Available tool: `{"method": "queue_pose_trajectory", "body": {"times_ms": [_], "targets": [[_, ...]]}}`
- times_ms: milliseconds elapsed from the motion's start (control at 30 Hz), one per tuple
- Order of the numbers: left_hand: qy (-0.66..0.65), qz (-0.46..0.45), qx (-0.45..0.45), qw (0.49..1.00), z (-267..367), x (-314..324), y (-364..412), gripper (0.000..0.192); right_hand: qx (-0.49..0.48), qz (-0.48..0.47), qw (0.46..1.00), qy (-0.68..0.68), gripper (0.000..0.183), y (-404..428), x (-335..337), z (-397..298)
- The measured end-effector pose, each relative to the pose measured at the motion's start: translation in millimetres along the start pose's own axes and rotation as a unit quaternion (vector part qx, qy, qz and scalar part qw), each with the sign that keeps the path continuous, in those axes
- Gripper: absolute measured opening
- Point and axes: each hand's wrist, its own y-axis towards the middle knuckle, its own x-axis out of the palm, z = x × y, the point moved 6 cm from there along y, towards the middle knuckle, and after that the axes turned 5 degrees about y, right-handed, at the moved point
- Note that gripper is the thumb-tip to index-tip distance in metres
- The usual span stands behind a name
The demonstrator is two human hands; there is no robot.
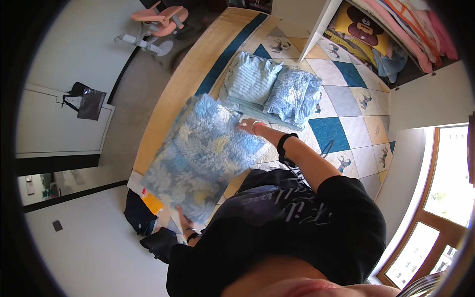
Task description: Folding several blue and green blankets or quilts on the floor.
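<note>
A fluffy blue, grey and cream fleece fabric piece point(207, 144) is spread between my two hands above the bed. My right hand point(249, 125) grips its right edge, fingertips partly sunk in the pile. At the lower edge, my left hand point(185, 222) holds it near a corner, with some fingers hidden behind the fabric. Beyond my right hand lie a folded pale blue striped textile with a wavy edge point(253, 77) and a folded blue fluffy textile with a ruffled edge point(293, 92), side by side. A flat light blue folded cloth point(256, 111) shows beneath them.
The patchwork quilt point(350, 133) covers the bed, with a roll of tape point(285, 45) on it. An open cabinet at upper right holds clothes and a yellow bear cushion point(362, 28). Dark bags point(161, 243) lie at lower left. A pink chair point(167, 18) stands beyond the bed.
</note>
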Motion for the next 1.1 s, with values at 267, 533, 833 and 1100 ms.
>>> {"method": "queue_pose_trajectory", "body": {"times_ms": [267, 533, 833, 1100], "targets": [[0.151, -0.094, -0.141, 0.974, -94.1, 7.9, 49.4, 0.046, 0.106, -0.194, 0.965, 0.142, 0.036, -25.5, -11.0, 150.1], [0.677, -0.198, 0.294, 0.645, -93.5, 146.2, 128.7, 0.045, 0.355, -0.009, 0.809, 0.467, 0.041, -139.6, -84.0, 341.0], [0.478, -0.275, -0.049, 0.833, -102.5, 340.5, -29.1, 0.047, 0.273, -0.017, 0.9, 0.339, 0.045, -161.9, -174.1, 368.2], [0.575, -0.083, -0.094, 0.808, -200.0, 193.7, -82.7, 0.041, -0.002, -0.169, 0.979, 0.114, 0.036, -105.9, -150.5, 232.0]]}}
